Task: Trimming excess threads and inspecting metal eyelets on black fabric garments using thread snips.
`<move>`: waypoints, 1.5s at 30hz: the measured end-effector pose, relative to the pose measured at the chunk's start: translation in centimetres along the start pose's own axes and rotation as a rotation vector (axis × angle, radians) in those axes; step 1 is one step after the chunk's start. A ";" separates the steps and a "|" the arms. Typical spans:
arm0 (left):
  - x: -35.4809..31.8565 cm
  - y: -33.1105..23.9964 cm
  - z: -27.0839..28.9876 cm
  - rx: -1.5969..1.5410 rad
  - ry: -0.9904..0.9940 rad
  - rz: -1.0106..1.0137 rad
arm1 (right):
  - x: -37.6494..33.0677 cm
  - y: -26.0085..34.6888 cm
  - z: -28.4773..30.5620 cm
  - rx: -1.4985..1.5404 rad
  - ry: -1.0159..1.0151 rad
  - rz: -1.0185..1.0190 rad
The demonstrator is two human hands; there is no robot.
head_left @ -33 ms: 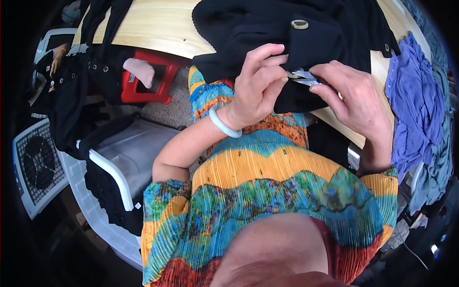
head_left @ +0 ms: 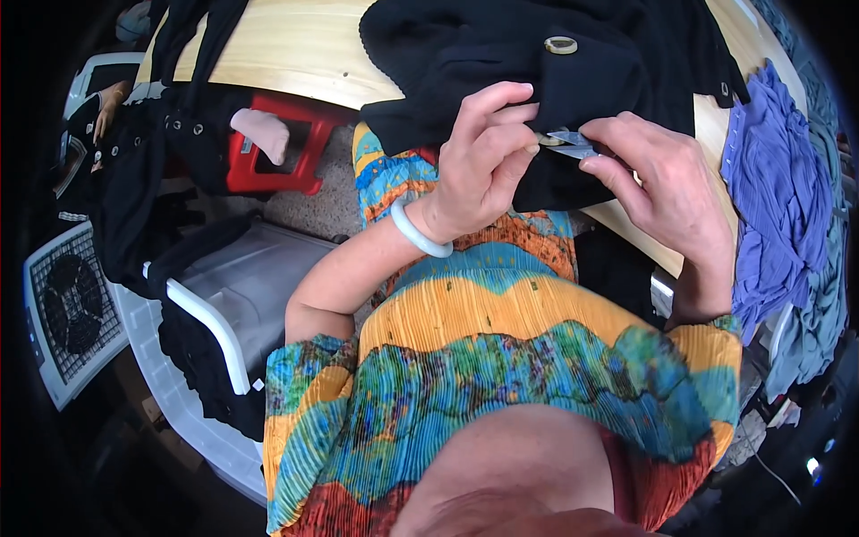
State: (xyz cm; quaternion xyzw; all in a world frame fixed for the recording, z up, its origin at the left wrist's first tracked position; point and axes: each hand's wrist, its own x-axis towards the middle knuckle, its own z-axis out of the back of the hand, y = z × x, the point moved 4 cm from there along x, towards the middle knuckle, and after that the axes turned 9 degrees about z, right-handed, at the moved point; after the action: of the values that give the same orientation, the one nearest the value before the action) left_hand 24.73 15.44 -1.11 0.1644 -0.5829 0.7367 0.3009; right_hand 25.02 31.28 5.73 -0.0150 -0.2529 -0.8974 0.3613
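Note:
A black garment [head_left: 465,54] lies over the far edge of the table and hangs toward me. My left hand [head_left: 488,157] has thumb and forefinger pinched at a small pale button [head_left: 550,140] on the black cloth; the fingertips partly hide it. In my right hand [head_left: 658,174] is a pair of small silver thread snips [head_left: 573,145], held between thumb and fingers. Their blades point left, slightly apart, close beside the button and the left fingertips. A pale ring-shaped button or buckle [head_left: 561,46] shows on the garment beyond my hands.
Purple clothing [head_left: 778,188] is heaped at the right table edge, with grey-blue clothing [head_left: 810,331] beyond it. Left are a red stool [head_left: 313,170], a fan [head_left: 76,295], and a translucent plastic bin [head_left: 170,367] with black clothes. The wooden table [head_left: 304,54] spans the far side.
My right sleeve and the front of my dress have shifted slightly. Both hands keep the same places, with the snips still beside the button.

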 end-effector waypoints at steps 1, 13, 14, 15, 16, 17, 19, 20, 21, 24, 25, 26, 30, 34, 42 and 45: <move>-0.1 0.0 0.0 0.013 0.029 0.003 | 0.0 -0.1 -0.1 0.022 0.002 -0.007; -0.7 -0.4 -0.2 0.032 0.015 -0.097 | 0.4 -1.3 -0.7 0.133 0.084 0.001; -0.7 -0.3 -0.3 0.032 0.016 -0.097 | 0.4 -1.4 -0.8 0.128 0.087 0.014; -0.6 -0.2 -0.3 0.032 0.000 -0.090 | 0.4 -1.3 -0.8 0.128 0.087 0.013; -0.7 -0.1 -0.2 0.033 -0.017 -0.081 | 0.5 -1.2 -0.8 0.118 0.087 0.012; -0.7 -0.1 -0.2 0.034 -0.016 -0.080 | 0.6 -1.1 -0.9 0.107 0.087 0.011; -0.6 0.0 -0.1 0.035 -0.025 -0.052 | 0.6 -0.9 -1.0 0.099 0.075 0.005; -0.7 0.0 -0.2 0.035 -0.025 -0.051 | 0.6 -0.9 -1.1 0.090 0.063 -0.001; -0.7 0.0 -0.2 0.033 -0.029 -0.051 | 0.6 -0.8 -1.3 0.090 0.063 0.000; -0.6 0.1 -0.3 0.028 -0.034 -0.048 | 0.4 -0.8 -1.4 0.083 0.034 -0.009; -0.6 0.1 -0.3 0.031 -0.038 -0.043 | 0.4 -0.9 -1.4 0.083 0.038 -0.017; -0.7 0.1 -0.3 0.033 -0.038 -0.043 | 0.4 -0.9 -1.5 0.084 0.042 -0.025; -0.5 0.1 0.1 0.036 -0.054 -0.026 | 0.3 -1.1 -1.5 0.131 0.014 -0.029; 0.2 1.8 1.0 -0.170 -0.158 0.299 | -0.6 -1.7 -0.7 0.218 -0.209 -0.122; -0.2 7.5 5.8 -0.527 -0.358 0.893 | -2.7 -4.3 -2.6 0.447 -0.418 -0.404; -1.5 6.4 6.4 -0.215 -0.297 0.825 | -2.8 -4.3 -3.4 0.528 -0.546 -0.391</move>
State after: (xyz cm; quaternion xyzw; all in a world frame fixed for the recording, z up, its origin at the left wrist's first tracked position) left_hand 21.15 8.08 -5.13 -0.0101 -0.7097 0.6987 -0.0897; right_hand 24.81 34.09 0.29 -0.1106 -0.5584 -0.8166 0.0955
